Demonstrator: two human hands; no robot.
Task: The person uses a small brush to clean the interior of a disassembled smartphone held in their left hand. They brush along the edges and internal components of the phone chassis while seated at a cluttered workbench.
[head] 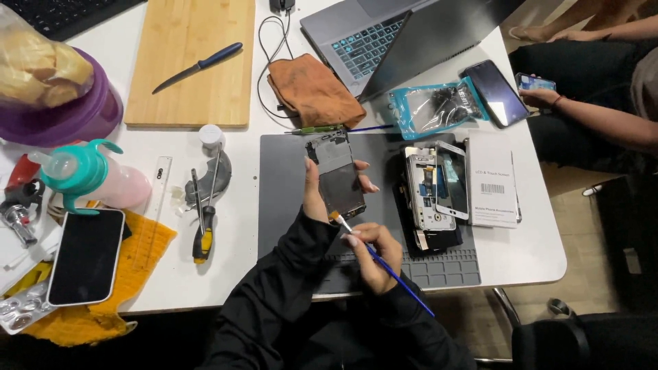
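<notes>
the left hand [317,195] grips an opened phone body [337,175] by its long edges, held tilted above the grey work mat [288,205] so its inner face is turned up to the person. the right hand [370,255] is closed pen-style around a thin blue-handled brush [384,264], the bristle tip touching the phone's lower edge. more phone parts [435,195] lie just right on the mat, near a white box [492,181]; a yellow-handled screwdriver [203,233] rests off to the left on the white table [521,253]

Mat's left side [288,199] open; phone parts [435,199] crowd right.
</notes>
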